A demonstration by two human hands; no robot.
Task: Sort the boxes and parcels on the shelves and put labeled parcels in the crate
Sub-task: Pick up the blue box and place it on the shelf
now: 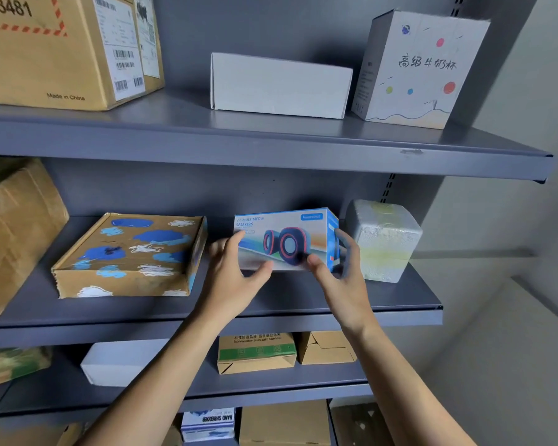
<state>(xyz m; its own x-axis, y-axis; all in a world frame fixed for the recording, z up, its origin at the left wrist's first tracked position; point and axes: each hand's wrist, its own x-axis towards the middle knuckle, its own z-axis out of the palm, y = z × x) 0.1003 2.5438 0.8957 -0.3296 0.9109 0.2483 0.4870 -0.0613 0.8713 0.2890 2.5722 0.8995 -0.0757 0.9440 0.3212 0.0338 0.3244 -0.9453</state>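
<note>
Grey metal shelving [271, 146] fills the view, 4 levels of it. Top left, a big cardboard carton [45, 59] with barcode labels on its side and "Made in China" along the bottom. One level down, far left, a bulky brown taped parcel [13, 239] leans at the edge of frame. Just beside it lies a flat cardboard box daubed with blue and white blotches [126, 252].

Back on the upper shelf, a plain white flat box [281, 88] sits mid-shelf, and right next to it stands a tall white box with coloured dots and Chinese lettering [422, 72].

Here's the action, on the 2nd shelf: the blue speaker box [287, 236], marked "2.0 MULTIMEDIA SPEAKERS", sits between the daubed box and a white foam block [384, 239] on its right. I can't tell if it rests on the shelf or is lifted.

Below, a small carton with a green band [256, 352].

And the 2 hands: the left hand [236, 275] grips the speaker box's left end, thumb on the front lower edge; the right hand [342, 278] clasps the right end, fingers wrapped round the side.
</note>
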